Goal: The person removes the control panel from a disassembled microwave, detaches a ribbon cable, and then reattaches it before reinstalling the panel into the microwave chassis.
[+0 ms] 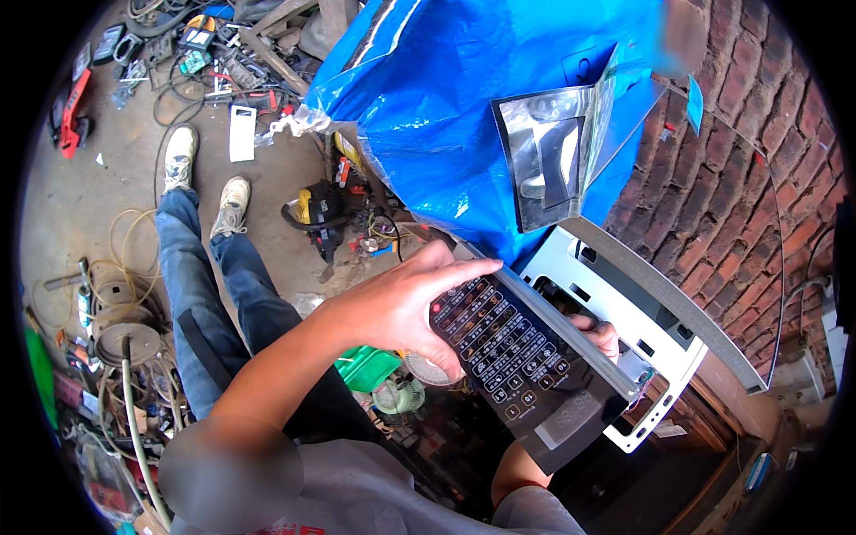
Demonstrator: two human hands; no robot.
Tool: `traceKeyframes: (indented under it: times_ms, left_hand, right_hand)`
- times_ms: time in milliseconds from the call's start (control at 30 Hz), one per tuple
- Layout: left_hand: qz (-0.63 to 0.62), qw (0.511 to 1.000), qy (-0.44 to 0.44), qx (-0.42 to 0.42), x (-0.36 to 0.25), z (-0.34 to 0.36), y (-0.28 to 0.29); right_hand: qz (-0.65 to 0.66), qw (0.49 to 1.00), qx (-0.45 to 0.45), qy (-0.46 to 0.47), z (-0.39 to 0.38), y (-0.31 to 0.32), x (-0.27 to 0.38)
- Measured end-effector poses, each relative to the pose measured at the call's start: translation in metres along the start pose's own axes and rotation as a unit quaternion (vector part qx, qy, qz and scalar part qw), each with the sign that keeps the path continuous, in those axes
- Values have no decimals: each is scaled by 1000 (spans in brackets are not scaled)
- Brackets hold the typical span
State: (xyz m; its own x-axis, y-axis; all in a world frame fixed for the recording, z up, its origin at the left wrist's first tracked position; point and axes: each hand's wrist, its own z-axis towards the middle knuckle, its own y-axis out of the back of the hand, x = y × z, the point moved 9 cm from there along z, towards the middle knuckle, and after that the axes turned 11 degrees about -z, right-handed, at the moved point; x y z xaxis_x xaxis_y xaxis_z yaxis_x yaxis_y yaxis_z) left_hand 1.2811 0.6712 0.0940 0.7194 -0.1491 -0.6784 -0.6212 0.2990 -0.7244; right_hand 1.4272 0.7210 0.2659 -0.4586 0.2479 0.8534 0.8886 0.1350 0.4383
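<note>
My left hand [406, 308] grips the left end of a black control panel [508, 357] with rows of touch-button symbols and a small display. Its thumb stretches along the panel's far edge. From behind the panel, fingers of my right hand [602, 337] curl over its far right edge; the rest of that hand is hidden. The panel is tilted and held up in front of a white metal frame [682, 379] with slots and a grey curved border. Some wiring [635, 370] shows between panel and frame.
A blue plastic sheet [446, 116] covers something beyond my hands, with a black-bordered clear panel [544, 160] on it. A brick wall [740, 134] rises at right. Scrap parts, cables and tools litter the floor [116, 187] at left. A green object [370, 367] lies below my left forearm.
</note>
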Motion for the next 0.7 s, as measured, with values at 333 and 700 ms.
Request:
traceKeyframes:
  times_ms: [333, 700]
  left_hand:
    - [-23, 999, 6, -24, 7, -1, 0]
    - [-32, 998, -34, -46, 8, -4, 2]
  right_hand:
    - [-38, 999, -34, 6, 0, -7, 4]
    - [-29, 999, -20, -17, -1, -2, 1]
